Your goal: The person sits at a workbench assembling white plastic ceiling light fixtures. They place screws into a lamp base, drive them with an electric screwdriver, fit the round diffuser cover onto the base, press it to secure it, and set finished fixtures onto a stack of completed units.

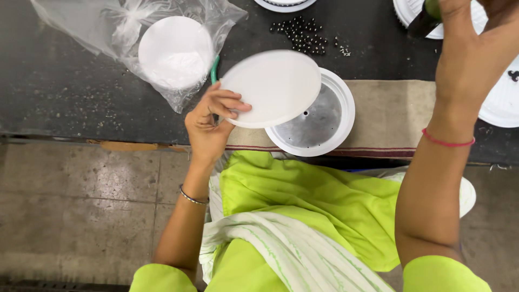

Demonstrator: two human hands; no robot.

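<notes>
My left hand (212,120) pinches the near edge of a round white plastic disc (273,86), holding it tilted above a round white housing with a shiny metal inner plate (319,123). The disc hides part of that housing. My right hand (470,38) is raised at the upper right, its wrist wearing a red thread band. It grips a dark and green object (424,19) whose kind I cannot make out. Both hands are over a dark worktable (65,81) with a beige cloth strip (389,113) along its near edge.
A clear plastic bag (135,32) with a stack of white discs (174,51) lies at the back left. Several small black balls (305,33) are scattered behind the housing. More white round parts (503,100) sit at the right and top edges. Concrete floor shows below.
</notes>
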